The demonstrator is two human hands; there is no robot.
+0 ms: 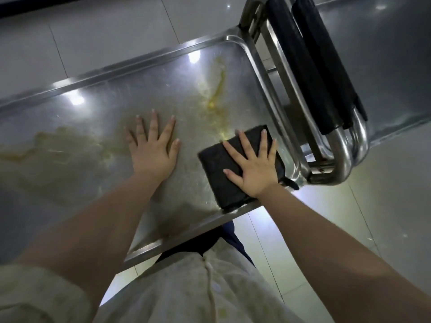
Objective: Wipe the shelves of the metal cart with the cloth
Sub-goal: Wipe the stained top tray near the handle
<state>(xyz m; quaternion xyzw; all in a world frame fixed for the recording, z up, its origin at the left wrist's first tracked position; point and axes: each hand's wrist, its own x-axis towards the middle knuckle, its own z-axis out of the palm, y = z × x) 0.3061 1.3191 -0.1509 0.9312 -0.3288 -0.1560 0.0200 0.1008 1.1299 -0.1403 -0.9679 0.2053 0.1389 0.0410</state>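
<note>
My right hand [253, 169] lies flat on the cloth [212, 164] with the fingers straight and spread wide. It presses the cloth down and does not curl around it. The cloth is dark and folded to a thick rectangle. It sits on the top shelf [98, 113] of the metal cart [341, 169], at the right end, close to the near rim and just beside the corner under the handle [310, 73]. The handle is made of steel tubes with black grips.

My left hand [152, 148] is also flat and open, palm on the bare metal near the middle of the shelf, apart from the cloth. Beyond my two hands runs a yellow stain [215, 99] — its lower end comes close to the far corner of the cloth. Left of my left hand there is a wider brownish smear [58, 145]. Around the cart I see pale floor tiles [93, 31], and below the near rim my light garment [186, 287].
</note>
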